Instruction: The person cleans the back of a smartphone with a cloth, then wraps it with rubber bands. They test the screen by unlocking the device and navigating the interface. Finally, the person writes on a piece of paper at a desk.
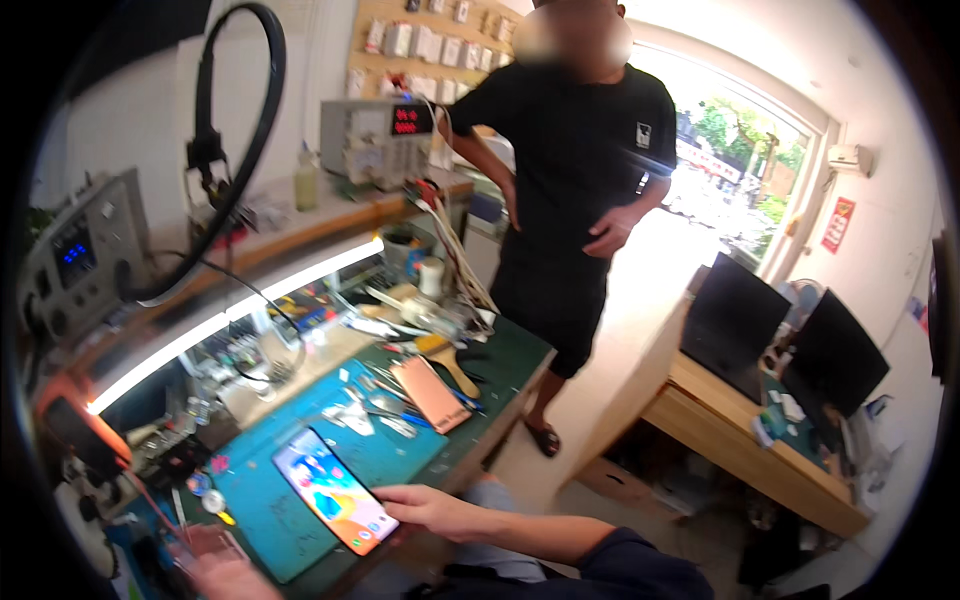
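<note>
Right hand (pixel 430 510): one, thumb over the near right edge of a phone, remaining fingers mostly hidden; pinching the phone by that edge.

Phone (pixel 330 490): one, slim and dark-rimmed, screen lit in blue and orange, slanted above the near part of the blue mat.

Left hand (pixel 225 572): one, blurred, at the lower left near the mat's edge, well apart from the phone; whether spread or pinching anything, cannot tell.

Blue mat (pixel 250 515): one, on a green bench top (pixel 515 350). Beside its left edge, a small round white tub (pixel 213 503). Across its far right corner, an orange-pink flat panel (pixel 430 393), with loose hand tools near it.

Behind: strip light (pixel 235 318), lit, under a wooden shelf. On the shelf, grey boxes with red (pixel 405 120) and blue (pixel 75 255) displays.

Beyond the bench: a standing person in black (pixel 575 150); to the right, two dark monitors (pixel 735 325) on a wooden desk (pixel 780 490).
</note>
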The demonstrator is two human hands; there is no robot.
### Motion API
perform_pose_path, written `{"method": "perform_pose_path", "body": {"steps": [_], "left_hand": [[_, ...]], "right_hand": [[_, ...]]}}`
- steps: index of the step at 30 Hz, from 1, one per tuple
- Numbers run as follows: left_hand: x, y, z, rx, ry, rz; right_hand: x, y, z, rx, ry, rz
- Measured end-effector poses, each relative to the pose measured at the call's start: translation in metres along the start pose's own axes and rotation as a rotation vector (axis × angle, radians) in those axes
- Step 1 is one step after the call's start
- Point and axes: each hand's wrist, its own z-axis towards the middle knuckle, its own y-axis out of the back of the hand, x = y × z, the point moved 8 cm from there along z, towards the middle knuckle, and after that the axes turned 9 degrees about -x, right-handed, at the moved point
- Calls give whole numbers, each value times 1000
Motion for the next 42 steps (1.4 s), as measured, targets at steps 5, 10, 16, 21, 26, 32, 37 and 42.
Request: {"method": "perform_pose_path", "body": {"steps": [5, 10, 16, 21, 26, 32, 37, 42], "left_hand": [[-28, -50, -40, -349, -249, 43], [57, -19, -49, 93, 279, 164], [167, -80, -136, 169, 1100, 193], [172, -93, -130, 141, 1170, -136], [185, -101, -147, 128, 1194, -146], [188, -116, -157, 215, 1226, -205], [194, -125, -176, 210, 1213, -120], [207, -127, -202, 229, 1248, -154]], "right_hand": [[-2, 1, 1, -21, 5, 49], [14, 0, -5, -81, 18, 55], [21, 3, -11, -165, 72, 140], [-2, -15, -4, -59, -8, 135], [1, -2, -23, -95, -43, 148], [6, 4, -34, -51, -5, 91], [4, 20, -49, -42, -5, 123], [1, 39, -70, -47, 7, 157]]}}
